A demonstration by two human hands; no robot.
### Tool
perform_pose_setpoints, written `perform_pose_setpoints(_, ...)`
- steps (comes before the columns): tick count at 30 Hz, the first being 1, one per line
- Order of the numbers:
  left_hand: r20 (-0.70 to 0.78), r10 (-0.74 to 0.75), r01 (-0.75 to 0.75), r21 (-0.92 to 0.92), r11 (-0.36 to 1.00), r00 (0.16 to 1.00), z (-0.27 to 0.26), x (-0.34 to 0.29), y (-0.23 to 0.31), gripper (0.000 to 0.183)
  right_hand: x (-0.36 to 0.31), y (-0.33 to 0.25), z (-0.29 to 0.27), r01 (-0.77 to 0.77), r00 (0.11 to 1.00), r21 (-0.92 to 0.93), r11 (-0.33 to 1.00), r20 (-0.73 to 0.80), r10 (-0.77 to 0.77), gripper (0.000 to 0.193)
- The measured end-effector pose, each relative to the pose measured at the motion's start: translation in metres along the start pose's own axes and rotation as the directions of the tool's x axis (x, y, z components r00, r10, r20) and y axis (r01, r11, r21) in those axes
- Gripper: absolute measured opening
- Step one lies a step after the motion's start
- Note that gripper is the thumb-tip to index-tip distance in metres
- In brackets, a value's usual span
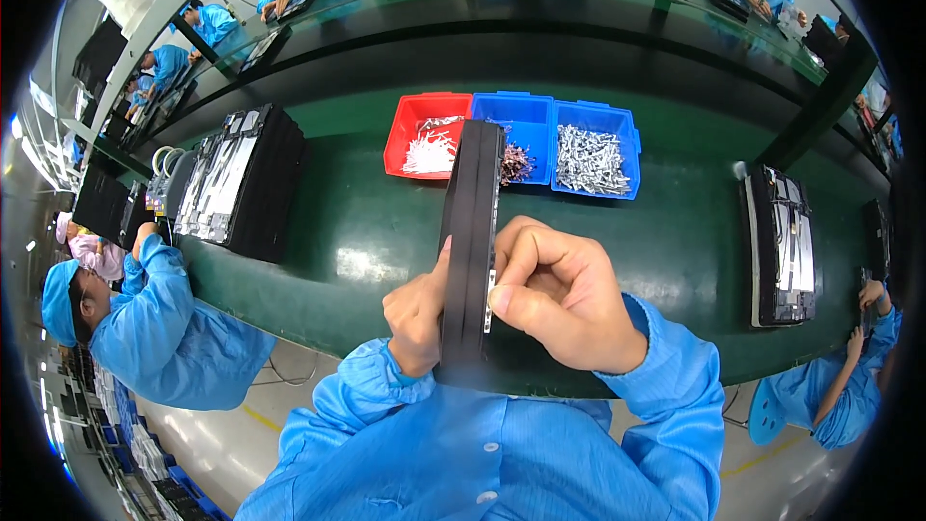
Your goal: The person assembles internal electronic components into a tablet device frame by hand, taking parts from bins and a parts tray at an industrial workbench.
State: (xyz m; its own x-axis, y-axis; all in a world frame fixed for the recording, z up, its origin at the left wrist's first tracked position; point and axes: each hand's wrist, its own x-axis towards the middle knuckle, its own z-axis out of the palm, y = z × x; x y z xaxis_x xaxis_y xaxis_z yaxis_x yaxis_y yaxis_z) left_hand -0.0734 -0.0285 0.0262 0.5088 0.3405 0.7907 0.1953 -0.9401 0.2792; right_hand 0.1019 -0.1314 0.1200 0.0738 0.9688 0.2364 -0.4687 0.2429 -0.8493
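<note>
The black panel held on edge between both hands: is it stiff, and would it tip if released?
The black panel looks stiff: it stays straight while gripped only near its lower end by the left hand and right hand. It stands on a thin edge, so it would probably tip if released. It seems light enough to steady with fingers.

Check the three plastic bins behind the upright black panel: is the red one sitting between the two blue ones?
No, the red plastic bin sits at the left end of the row, with both blue plastic bins to its right.
</note>
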Motion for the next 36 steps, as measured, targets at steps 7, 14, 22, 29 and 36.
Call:
perform_pose_setpoints(7,-0.018,0.021,-0.021,-0.027,0.999,1.000,0.000,0.003,0.002,0.057,-0.002,-0.002,0.000,-0.041,0.999,0.008,0.999,0.008,0.041,0.008)
perform_pose_setpoints(14,0.000,0.006,-0.006,0.018,1.000,1.000,-0.002,0.002,0.002,0.059,-0.001,0.003,-0.003,-0.093,0.995,0.044,0.995,-0.045,0.095,0.005)
perform_pose_setpoints(22,0.012,-0.022,0.022,-0.035,0.999,1.000,-0.001,0.005,0.005,0.061,-0.001,-0.002,0.004,-0.135,0.981,0.038,0.990,-0.132,0.139,0.008)
perform_pose_setpoints(29,-0.021,0.029,-0.029,0.000,1.000,0.999,0.007,0.003,0.004,0.069,-0.003,0.010,0.000,-0.094,0.982,0.128,0.987,-0.149,0.113,0.014)
perform_pose_setpoints(36,0.019,-0.071,0.072,-0.086,0.994,0.997,0.008,0.004,0.005,0.070,-0.014,0.028,0.012,0.013,0.990,0.212,0.977,-0.139,0.017,0.050)
